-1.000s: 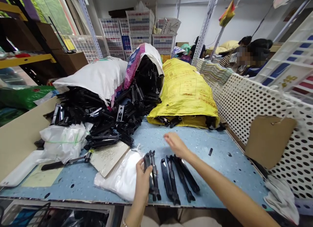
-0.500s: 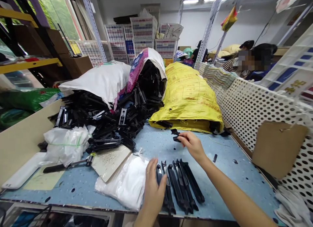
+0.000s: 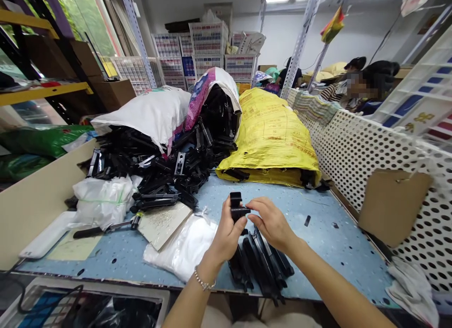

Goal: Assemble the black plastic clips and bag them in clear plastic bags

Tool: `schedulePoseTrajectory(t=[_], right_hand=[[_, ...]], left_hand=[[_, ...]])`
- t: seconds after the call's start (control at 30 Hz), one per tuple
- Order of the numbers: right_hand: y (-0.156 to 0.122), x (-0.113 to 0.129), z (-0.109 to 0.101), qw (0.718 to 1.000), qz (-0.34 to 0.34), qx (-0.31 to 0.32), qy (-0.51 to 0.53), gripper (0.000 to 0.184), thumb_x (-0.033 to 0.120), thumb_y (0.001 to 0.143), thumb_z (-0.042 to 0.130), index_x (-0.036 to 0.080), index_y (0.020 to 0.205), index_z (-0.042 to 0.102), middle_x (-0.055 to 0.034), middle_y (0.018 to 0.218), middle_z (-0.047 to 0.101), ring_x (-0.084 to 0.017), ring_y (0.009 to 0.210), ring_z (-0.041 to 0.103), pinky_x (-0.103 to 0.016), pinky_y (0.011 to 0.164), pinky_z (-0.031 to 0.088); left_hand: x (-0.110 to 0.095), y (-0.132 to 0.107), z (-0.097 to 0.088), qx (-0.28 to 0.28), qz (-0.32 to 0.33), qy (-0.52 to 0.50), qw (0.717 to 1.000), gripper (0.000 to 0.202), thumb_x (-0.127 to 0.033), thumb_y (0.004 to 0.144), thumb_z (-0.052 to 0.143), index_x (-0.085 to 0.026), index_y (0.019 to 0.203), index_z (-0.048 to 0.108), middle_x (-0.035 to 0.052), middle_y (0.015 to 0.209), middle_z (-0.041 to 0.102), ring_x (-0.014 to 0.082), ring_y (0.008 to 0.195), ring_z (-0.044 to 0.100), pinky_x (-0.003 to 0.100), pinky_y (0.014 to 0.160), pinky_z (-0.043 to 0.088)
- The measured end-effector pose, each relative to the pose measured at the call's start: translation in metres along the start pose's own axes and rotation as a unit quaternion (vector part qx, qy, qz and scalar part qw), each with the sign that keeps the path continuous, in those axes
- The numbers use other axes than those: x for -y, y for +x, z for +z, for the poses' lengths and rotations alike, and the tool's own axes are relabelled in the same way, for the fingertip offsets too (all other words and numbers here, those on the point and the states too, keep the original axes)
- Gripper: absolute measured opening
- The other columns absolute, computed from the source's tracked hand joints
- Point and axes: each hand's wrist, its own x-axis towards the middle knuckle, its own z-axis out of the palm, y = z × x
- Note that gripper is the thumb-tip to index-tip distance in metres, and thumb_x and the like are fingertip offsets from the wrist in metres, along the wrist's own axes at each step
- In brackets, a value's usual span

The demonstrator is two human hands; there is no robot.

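My left hand (image 3: 226, 236) and my right hand (image 3: 271, 222) meet over the blue table (image 3: 318, 243), both closed on a small black plastic part (image 3: 236, 206) held up between them. Right under my hands lies a row of long black plastic strips (image 3: 263, 267), side by side near the table's front edge. A white plastic bag (image 3: 183, 248) lies just left of the strips.
A big heap of black plastic parts (image 3: 158, 168) spills from white and pink sacks at the back left; a yellow sack (image 3: 271, 135) lies behind. A hammer (image 3: 106, 228), a tile (image 3: 164, 222) and a perforated white panel (image 3: 367, 154) with people behind it are also in view.
My right hand brought a small black part back from near the yellow sack. My left hand left the strips and rose to grip the same part.
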Motion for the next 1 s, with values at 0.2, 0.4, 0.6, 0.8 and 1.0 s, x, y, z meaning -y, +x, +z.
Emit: schedulePoseTrajectory(t=[0.2, 0.4, 0.6, 0.8, 1.0], right_hand=[[0.011, 0.029, -0.001, 0.987, 0.077, 0.074, 0.122, 0.026, 0.041, 0.098, 0.037, 0.022, 0.093, 0.054, -0.0024, 0.082, 0.056, -0.017, 0.076, 0.053, -0.030, 0.069, 0.046], [-0.011, 0.041, 0.024, 0.984, 0.091, 0.123, 0.095, 0.029, 0.044, 0.098, 0.036, 0.022, 0.097, 0.055, -0.0045, 0.092, 0.059, -0.020, 0.087, 0.054, -0.036, 0.081, 0.042], [-0.049, 0.061, 0.045, 0.981, -0.050, 0.188, -0.023, 0.028, 0.039, 0.098, 0.037, 0.020, 0.089, 0.054, -0.0049, 0.083, 0.058, -0.021, 0.084, 0.048, -0.042, 0.084, 0.038], [-0.073, 0.036, 0.049, 0.977, 0.037, 0.192, -0.090, 0.018, 0.034, 0.096, 0.043, 0.025, 0.104, 0.057, -0.0061, 0.102, 0.060, -0.025, 0.102, 0.050, -0.052, 0.098, 0.035], [-0.124, -0.045, 0.031, 0.936, 0.174, 0.117, -0.284, 0.040, 0.011, 0.084, 0.041, 0.019, 0.120, 0.057, -0.0147, 0.130, 0.052, -0.033, 0.128, 0.038, -0.053, 0.096, 0.041]], left_hand=[[-0.027, -0.020, -0.006, 0.007, 0.009, 0.035, 0.999, 0.055, -0.035, 0.090, 0.056, -0.023, 0.141, 0.038, 0.0076, 0.144, 0.045, 0.0243, 0.135, 0.036, 0.035, 0.113, 0.024], [-0.012, -0.018, -0.018, -0.115, -0.141, -0.135, 0.974, 0.038, -0.050, 0.081, 0.063, -0.019, 0.102, 0.058, 0.0007, 0.079, 0.061, 0.0135, 0.069, 0.059, 0.023, 0.064, 0.046], [-0.012, -0.019, -0.025, -0.148, -0.187, -0.207, 0.949, 0.042, -0.057, 0.080, 0.060, -0.017, 0.089, 0.052, -0.0029, 0.067, 0.054, 0.0077, 0.051, 0.050, 0.019, 0.050, 0.040], [0.023, -0.037, -0.045, -0.244, -0.130, 0.012, 0.961, 0.069, -0.039, 0.071, 0.076, -0.027, 0.127, 0.038, 0.0012, 0.101, 0.057, 0.0136, 0.072, 0.062, 0.030, 0.075, 0.051], [0.087, -0.036, -0.025, -0.203, -0.204, 0.048, 0.956, 0.040, -0.034, 0.082, 0.059, -0.017, 0.118, 0.053, 0.0119, 0.123, 0.057, 0.0254, 0.121, 0.050, 0.041, 0.109, 0.031]])
